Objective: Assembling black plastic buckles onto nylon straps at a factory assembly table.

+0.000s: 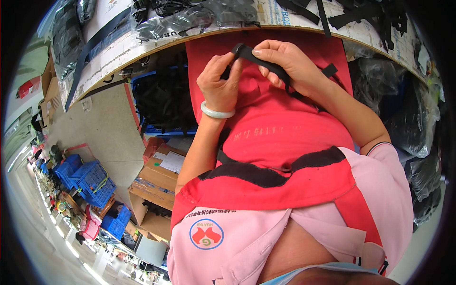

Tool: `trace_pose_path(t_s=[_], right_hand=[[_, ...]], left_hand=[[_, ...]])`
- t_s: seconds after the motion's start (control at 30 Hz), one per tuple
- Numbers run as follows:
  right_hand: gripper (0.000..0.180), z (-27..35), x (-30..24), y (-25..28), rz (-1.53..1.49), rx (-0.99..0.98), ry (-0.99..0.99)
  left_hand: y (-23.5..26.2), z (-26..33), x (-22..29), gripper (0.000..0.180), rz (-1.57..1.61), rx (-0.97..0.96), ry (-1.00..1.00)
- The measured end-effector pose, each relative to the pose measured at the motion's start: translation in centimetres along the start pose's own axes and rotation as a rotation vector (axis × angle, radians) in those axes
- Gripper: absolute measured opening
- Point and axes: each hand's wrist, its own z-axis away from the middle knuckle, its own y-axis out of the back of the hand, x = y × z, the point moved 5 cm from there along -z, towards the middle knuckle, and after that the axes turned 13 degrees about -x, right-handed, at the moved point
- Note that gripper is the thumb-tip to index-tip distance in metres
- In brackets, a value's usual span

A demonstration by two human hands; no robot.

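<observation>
A black webbing strap (pixel 266 63) stretches between my two hands, over the red apron (pixel 266 114) on my lap. My left hand (pixel 219 80), with a pale bangle at the wrist, pinches the strap's far left end, where a small dark piece sits that I cannot make out. Thumb on top and fingers beneath, my right hand (pixel 290 65) grips the strap farther along. Its tail runs under the right hand, and a black strap end (pixel 329 71) shows beyond the right wrist.
Ahead is a worktable edge (pixel 156 46) with plastic-bagged black parts (pixel 199 19) and loose black straps (pixel 358 18). Below it, to the left, a blue crate (pixel 164 128) holds black webbing. Cardboard boxes (pixel 154 183) and blue baskets (pixel 92 183) stand left; dark plastic bags (pixel 408 118) lie right.
</observation>
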Motion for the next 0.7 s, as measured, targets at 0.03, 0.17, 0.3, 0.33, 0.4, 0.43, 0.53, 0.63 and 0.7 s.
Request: trace_pose_path(t_s=[0.03,0.17,0.3,0.33,0.4,0.43,0.53,0.63,0.7], right_hand=[[0.021,-0.2,0.1,0.0,-0.001,0.001,0.001],[0.024,-1.0,0.6,0.5,0.031,0.033,0.082],[0.024,-1.2,0.5,0.9,0.077,0.018,0.027],[0.024,-1.3,0.4,1.0,0.074,0.001,0.010],[0.023,-1.3,0.1,0.6,0.022,0.025,0.072],[0.022,-1.2,-0.2,0.5,-0.030,0.049,0.136],[0.016,-1.6,0.4,1.4,0.352,0.060,0.243],[0.013,-0.4,-0.7,0.2,0.717,0.115,0.422],[0.013,1.5,-3.0,-2.5,0.799,0.039,0.696]], left_hand=[[-0.2,0.0,0.0,0.015,0.000,-0.002,0.000],[-0.8,0.1,0.2,0.017,0.006,-0.043,-0.039],[-0.9,0.1,-0.7,0.016,0.076,-0.124,-0.039],[-1.1,0.1,-1.0,0.015,0.185,-0.160,-0.017],[-1.2,0.5,-1.7,0.016,0.622,-0.151,0.329],[-2.2,1.3,-2.3,0.017,1.053,-0.136,0.677],[-3.0,1.6,-3.5,0.022,1.222,-0.140,0.728],[-3.4,1.4,-3.5,0.022,1.231,-0.131,0.728],[-2.5,0.7,-2.2,0.021,0.978,-0.091,0.616]])
